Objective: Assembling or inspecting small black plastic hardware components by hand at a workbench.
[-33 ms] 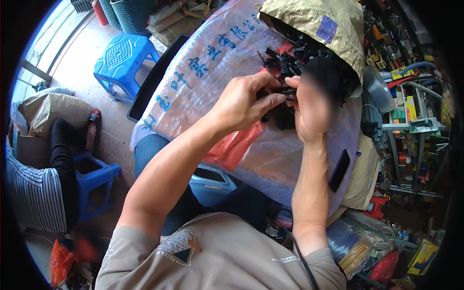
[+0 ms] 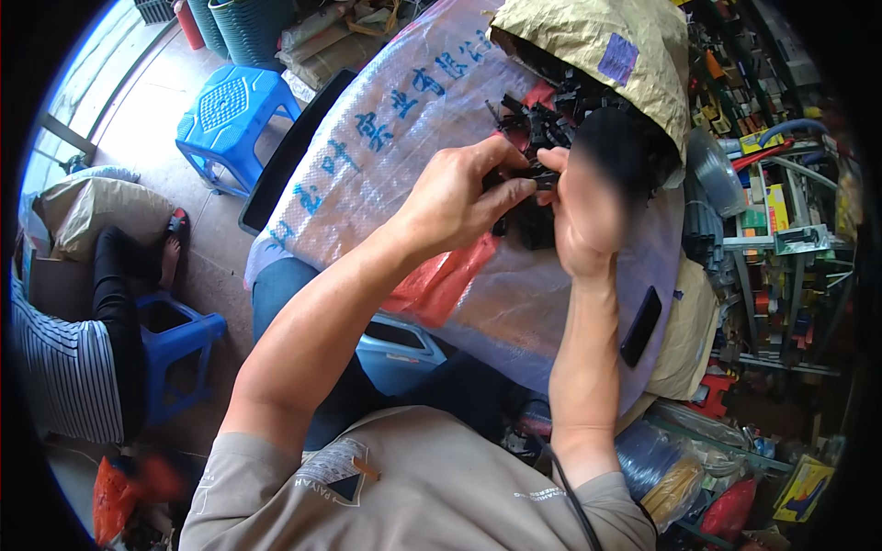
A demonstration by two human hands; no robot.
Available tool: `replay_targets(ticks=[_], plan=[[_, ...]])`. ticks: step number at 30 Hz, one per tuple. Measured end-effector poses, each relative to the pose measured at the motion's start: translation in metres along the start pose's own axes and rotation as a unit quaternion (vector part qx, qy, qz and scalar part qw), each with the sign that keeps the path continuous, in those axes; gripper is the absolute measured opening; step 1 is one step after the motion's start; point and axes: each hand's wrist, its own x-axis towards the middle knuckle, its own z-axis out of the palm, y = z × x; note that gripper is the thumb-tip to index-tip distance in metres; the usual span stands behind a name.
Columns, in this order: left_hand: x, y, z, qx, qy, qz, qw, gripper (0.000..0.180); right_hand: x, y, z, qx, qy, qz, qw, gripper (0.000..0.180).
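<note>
Hands (image 2: 459,197) (image 2: 583,216) pinching small black plastic part (image 2: 544,181) over sack (image 2: 386,156).

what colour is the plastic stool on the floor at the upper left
Bright blue: the square plastic stool with a perforated top, seen best in the head view.

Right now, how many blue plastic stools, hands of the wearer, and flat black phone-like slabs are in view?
Blue plastic stools: 2
Wearer's hands: 2, left hand, right hand, both pinching a small black plastic part
Flat black slabs: 1
Total: 5
</note>
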Motion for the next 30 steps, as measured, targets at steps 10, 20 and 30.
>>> replay_targets(ticks=[10, 20, 30], plan=[[-0.002, 0.006, 0.013, -0.041, 0.009, -0.039, 0.998, 0.012, -0.012, 0.013, 0.007, 0.009, 0.031, 0.01, 0.999, 0.011], [-0.003, -0.003, 0.023, 0.033, 0.052, 0.059, 0.996, 0.008, -0.014, 0.023, 0.004, 0.091, 0.024, 0.0, 0.996, 0.015], [-0.005, 0.018, -0.002, -0.17, -0.116, -0.206, 0.957, 0.025, -0.024, -0.005, -0.01, -0.022, -0.057, 0.079, 0.995, 0.011]])
